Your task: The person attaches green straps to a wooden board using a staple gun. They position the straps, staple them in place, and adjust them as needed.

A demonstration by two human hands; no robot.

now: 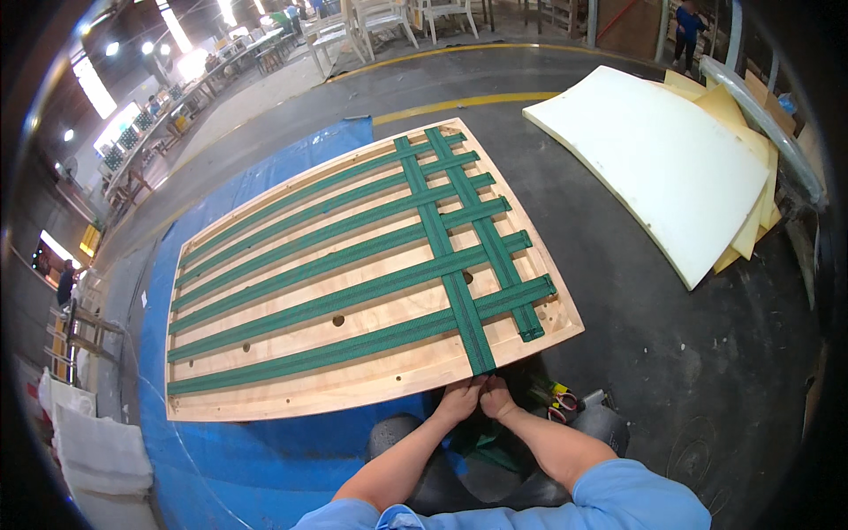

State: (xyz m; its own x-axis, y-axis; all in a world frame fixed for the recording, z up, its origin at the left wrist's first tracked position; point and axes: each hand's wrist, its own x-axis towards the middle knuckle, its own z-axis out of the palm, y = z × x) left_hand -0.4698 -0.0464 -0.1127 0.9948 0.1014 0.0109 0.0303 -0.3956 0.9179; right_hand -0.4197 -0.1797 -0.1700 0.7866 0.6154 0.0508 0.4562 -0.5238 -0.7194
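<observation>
A wide wooden frame (309,408) lies before me, crossed by several long green webbing straps (291,363). Two shorter straps run across these at the right end, woven over and under them. The nearer cross strap (468,329) hangs over the front edge of the frame. At that edge my left hand (458,399) and my right hand (497,399) are side by side, fingers closed on the strap's end. My fingertips are partly hidden under the edge. Loose green webbing (486,446) hangs between my legs, below my hands.
Scissors (560,406) with red handles and a yellow-green tool lie by my right knee. Blue sheeting (256,477) spreads under the frame. Foam sheets (654,168) are stacked at the far right. White chairs (380,22) stand at the back, and a person (687,34) is at the far right.
</observation>
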